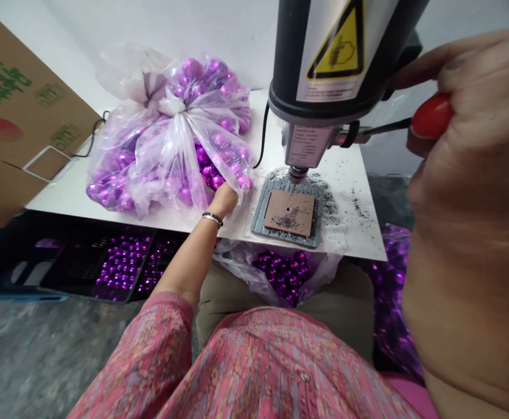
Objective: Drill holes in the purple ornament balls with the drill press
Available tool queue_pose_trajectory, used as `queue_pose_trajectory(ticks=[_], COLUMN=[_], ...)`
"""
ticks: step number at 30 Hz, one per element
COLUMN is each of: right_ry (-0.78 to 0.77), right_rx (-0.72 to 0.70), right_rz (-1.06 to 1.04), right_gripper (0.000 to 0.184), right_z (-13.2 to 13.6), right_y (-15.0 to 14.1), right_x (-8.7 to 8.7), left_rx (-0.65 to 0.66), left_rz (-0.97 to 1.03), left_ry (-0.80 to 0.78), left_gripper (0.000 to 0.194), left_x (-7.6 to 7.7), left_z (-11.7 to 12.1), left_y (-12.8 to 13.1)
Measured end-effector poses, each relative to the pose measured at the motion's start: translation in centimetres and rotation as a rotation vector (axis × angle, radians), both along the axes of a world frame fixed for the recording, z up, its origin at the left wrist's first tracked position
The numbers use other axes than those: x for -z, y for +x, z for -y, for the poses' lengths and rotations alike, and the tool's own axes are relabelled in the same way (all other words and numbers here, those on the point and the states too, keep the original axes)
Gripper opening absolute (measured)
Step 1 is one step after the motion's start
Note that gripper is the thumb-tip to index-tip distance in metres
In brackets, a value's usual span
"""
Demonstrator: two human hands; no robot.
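My left hand [224, 201] reaches into the opening of a clear plastic bag [158, 166] of shiny purple baubles [208, 166]. Its fingers are hidden by the bag and the baubles. My right hand [476, 110] is wrapped round the red knob [431, 116] of the lever on a black drill press [324, 58], one finger stretched towards the machine's side. Under the drill chuck [298, 174] lies a brown square board [289, 212] with a small hole, resting on the grey base plate [258, 218]. No bauble sits under the drill.
Dark shavings [330, 201] are scattered over the white table [363, 233]. A cardboard box [22, 128] stands at left. Below are a black crate [75, 270] of baubles, an open bag of purple baubles [284, 270] at my lap, and another purple-filled bag [391, 302] on the right.
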State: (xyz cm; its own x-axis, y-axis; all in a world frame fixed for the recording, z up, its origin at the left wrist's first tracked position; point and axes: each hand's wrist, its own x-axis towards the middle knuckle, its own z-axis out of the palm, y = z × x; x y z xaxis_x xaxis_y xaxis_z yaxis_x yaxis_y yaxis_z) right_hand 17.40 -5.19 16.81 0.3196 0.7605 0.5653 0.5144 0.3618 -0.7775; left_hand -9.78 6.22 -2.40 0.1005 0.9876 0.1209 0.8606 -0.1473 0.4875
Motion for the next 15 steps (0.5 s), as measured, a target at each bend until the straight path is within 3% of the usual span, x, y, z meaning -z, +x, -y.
queue_pose_trajectory(ticks=[4,7,11,15], right_ry=[0.062,0.123,0.215,0.175], right_rx=[0.013,-0.018,-0.074,-0.093], right_rz=[-0.011,-0.013,-0.006,-0.087], right_gripper=[0.037,0.036,0.035,0.034], right_z=[-0.3,-0.8,-1.2,-0.5], right_y=[0.4,0.9,0.8,-0.1], right_x=[0.9,1.7,1.8,1.0], left_rx=[-0.24,-0.405,-0.246,-0.04], left_rz=[0.152,0.446,0.981,1.131], left_ry=[0.005,0.012,-0.156,-0.327], left_gripper=[0.027,0.048,0.05,0.049], left_x=[-0.4,-1.9,-3.9,-4.2], left_z=[2.8,5.9,9.6,11.1], left_y=[-1.0,-2.5,-3.3,-1.0])
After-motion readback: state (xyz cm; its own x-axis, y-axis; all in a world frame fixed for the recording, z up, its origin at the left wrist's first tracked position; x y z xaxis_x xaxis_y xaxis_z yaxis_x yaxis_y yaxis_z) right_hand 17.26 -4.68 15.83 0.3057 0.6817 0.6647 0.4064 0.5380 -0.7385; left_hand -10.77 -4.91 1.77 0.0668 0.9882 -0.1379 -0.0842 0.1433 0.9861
